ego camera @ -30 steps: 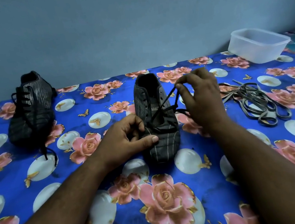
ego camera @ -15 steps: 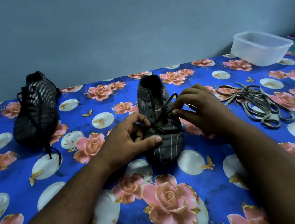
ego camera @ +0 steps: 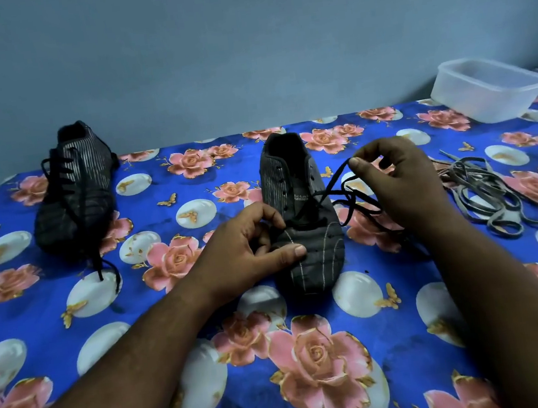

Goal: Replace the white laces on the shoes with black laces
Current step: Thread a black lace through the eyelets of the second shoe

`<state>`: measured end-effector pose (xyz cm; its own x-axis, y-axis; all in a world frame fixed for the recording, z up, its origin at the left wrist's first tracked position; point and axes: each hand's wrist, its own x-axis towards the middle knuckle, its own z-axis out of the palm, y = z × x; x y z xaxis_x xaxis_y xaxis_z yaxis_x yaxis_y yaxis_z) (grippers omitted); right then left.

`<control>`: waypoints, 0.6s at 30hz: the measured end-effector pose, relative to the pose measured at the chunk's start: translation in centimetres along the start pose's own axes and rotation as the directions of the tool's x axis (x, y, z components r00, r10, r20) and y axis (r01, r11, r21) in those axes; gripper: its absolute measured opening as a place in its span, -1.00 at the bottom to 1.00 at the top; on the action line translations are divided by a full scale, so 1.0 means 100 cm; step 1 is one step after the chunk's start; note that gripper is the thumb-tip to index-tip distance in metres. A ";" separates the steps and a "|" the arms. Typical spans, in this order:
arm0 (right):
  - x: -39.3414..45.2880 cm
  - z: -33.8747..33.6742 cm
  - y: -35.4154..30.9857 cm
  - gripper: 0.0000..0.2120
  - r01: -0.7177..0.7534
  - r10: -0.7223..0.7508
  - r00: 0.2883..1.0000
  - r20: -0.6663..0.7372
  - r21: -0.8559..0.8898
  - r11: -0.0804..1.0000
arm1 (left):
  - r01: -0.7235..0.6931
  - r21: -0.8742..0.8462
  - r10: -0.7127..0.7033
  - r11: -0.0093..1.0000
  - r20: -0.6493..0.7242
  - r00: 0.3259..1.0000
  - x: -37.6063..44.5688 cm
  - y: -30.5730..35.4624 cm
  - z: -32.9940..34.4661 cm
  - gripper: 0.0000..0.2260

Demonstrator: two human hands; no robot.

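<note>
At 12 o'clock from the person, mid-cloth, the near shoe (ego camera: 300, 220) sits toe toward the camera, black lace (ego camera: 337, 180) threaded only through the lower eyelets; upper eyelets look bare. Left hand (ego camera: 249, 248) rests on the toe box at the shoe's 9 o'clock side, thumb laid flat across the vamp, fingers curled onto the shoe's edge, pinning it rather than pinching lace. Right hand (ego camera: 400, 181) is up at the shoe's 3 o'clock, thumb and forefinger clamped on 1 lace end, other fingers loosely curled; slack lace loops under the palm onto the floral cloth (ego camera: 179, 316). The second shoe (ego camera: 74, 200) sits at 10 o'clock, already laced black, ends trailing toward the person. The removed pale laces (ego camera: 493, 196) lie in a pile at 2 o'clock, just beside the right wrist; the clear tub (ego camera: 487, 89) is at 1 o'clock, well apart. Risks, judged from this: 1) slack under the right hand could snag or knot on itself when pulled, since 2 or more loops cross there; 2) uneven pull could drag the opposite end back out of a lower eyelet, as the left hand holds the shoe, not the lace; 3) the tip could fray or miss the small eyelet in dim light; 4) the right forearm could sweep the old laces into the working slack; 5) skipping an eyelet would leave ends unequal.
</note>
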<state>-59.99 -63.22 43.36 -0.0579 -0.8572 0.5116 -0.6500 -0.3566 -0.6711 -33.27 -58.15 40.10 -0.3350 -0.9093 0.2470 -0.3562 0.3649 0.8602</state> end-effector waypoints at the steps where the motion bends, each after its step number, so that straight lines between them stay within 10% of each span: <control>1: -0.001 -0.001 0.000 -0.92 0.008 -0.008 1.000 -0.010 -0.044 0.999 | -0.015 0.026 0.015 1.000 -0.015 1.000 0.000 0.001 0.001 -0.69; 5: -0.004 -0.006 -0.008 -0.80 0.161 -0.163 0.986 -0.030 -0.044 0.986 | -0.089 0.213 0.121 0.973 -0.142 0.983 0.002 0.007 0.006 -0.71; 10: -0.009 -0.006 -0.022 -0.89 0.502 -0.483 0.829 0.280 0.004 0.865 | -0.166 0.347 0.243 0.923 -0.191 0.951 0.006 0.018 0.013 -0.83; 18: -0.011 0.000 -0.021 -0.88 0.504 -0.465 0.774 0.429 0.028 0.863 | -0.122 0.318 0.197 0.940 -0.215 0.956 0.009 0.022 0.017 -0.87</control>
<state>-58.56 -61.54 44.19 0.5831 -0.6569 0.4779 -0.5689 -0.7502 -0.3371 -35.85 -57.86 41.46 -0.2032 -0.8407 0.5020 -0.5713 0.5182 0.6365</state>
